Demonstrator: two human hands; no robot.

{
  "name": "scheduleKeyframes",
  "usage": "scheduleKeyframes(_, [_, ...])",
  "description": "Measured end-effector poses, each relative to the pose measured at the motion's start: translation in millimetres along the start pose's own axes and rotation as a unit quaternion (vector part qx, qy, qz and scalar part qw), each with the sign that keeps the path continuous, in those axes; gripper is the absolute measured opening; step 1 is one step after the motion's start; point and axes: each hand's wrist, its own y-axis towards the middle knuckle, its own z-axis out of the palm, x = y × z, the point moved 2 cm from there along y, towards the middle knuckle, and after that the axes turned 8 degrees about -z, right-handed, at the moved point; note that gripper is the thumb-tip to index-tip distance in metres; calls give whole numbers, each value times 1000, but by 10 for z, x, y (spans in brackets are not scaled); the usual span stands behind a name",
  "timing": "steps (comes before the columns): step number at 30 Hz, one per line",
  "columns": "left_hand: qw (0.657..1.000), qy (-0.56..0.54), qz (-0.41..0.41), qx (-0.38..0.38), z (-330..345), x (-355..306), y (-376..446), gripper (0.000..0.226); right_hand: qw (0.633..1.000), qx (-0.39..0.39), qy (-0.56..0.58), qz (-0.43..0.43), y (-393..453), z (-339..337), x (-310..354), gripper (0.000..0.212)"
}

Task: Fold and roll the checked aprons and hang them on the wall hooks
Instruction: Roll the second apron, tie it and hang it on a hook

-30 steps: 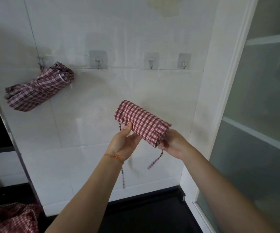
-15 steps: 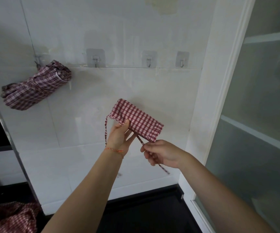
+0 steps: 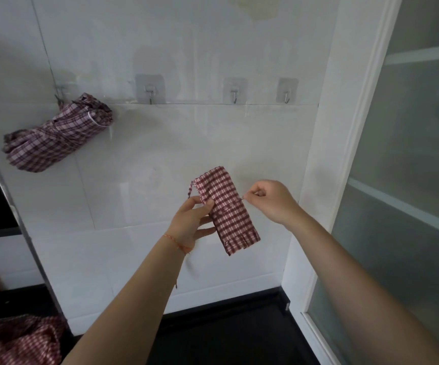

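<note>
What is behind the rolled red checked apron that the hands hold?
Behind the rolled apron is the white tiled wall. The left hand's fingers reach behind the roll; their tips are covered. The right hand pinches the strap beside it.

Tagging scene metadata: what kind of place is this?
Probably a home kitchen or utility corner. White tiled wall with stick-on wall hooks, a frosted-glass door to the right, and a rolled checked apron already hanging at the left.
</note>
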Motion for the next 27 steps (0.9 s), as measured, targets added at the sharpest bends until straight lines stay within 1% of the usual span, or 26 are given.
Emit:
scheduleKeyframes(2, [999,28,-11,17,-17,-6,-4,5,1000,-9,13,-1,2,14,-58,21])
scheduleKeyframes(3, [999,37,-15,23,-23,-4,-6,8,1000,-8,15,-3,-3,20,-69,25])
scheduleKeyframes(6, [998,64,-9,5,-18,-9,-18,18,1000,27,3,-7,-2,33,-87,37])
scheduleKeyframes(9, [994,96,25,-49,-10,-33,9,22,996,90,-11,-13,5,27,-82,31])
scheduleKeyframes(11, [989,122,36,-74,-1,-21,32,24,993,112,-20,-32,19,60,-13,22])
scheduleKeyframes(14, [986,140,31,-86,50,56,34,22,991,92,-32,-87,42,149,169,14])
scheduleKeyframes(16, [991,106,20,-79,67,80,21,18,991,54,-45,-110,41,150,227,14])
scheduleKeyframes(17, [994,81,15,-75,62,69,12,16,993,31,-44,-102,43,127,192,15])
scheduleKeyframes(19, [997,51,17,-62,12,9,6,14,999,2,-4,-45,40,89,29,18])
scheduleKeyframes(21, [997,64,23,-35,-15,-55,-17,17,996,6,82,21,14,110,-137,20])
scheduleKeyframes(24, [997,73,1,10,-13,-60,-28,25,977,20,203,62,2,203,-190,23])
scheduleKeyframes(25, [998,64,-14,15,-14,-44,-21,27,974,21,216,66,-2,229,-170,23])
scheduleKeyframes(27, [998,53,-39,14,-9,-20,-12,28,981,13,183,61,4,269,-128,21])
